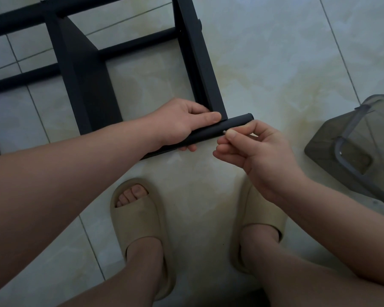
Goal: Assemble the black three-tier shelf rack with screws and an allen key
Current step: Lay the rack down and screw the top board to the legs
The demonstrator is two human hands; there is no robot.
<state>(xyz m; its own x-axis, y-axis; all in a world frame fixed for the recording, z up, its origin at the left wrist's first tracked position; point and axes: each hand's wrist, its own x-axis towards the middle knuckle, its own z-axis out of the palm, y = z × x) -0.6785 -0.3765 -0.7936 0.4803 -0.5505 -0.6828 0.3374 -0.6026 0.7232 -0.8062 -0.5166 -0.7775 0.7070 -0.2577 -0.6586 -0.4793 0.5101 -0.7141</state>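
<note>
I am working over the black shelf rack [84, 80], which is lying flat on the tiled floor [275, 63] just ahead of my slippers [140, 229]. My left hand [182, 122] is wrapping around the nearest tube [233, 122], fingers curling underneath and thumb pressing on top, right beside the corner where the side frame [200, 63] is meeting it. My right hand [259, 156] is pinching a small screw [224, 131] between thumb and forefinger, and its tip is touching the side of the tube close to the free end. I cannot tell whether it is sitting in a hole yet. I am not seeing the allen key anywhere. A grey plastic bin [353, 147] is lying tipped on the floor off to my right.

I am judging the rack to be stiff painted metal, light enough to shift with one hand, but smooth and likely to roll or slide on the tiles. Gripping the tube close to the joint is making sense, since that is holding both parts in line. The screw is tiny and easy to drop, so I am holding it by its head end.
</note>
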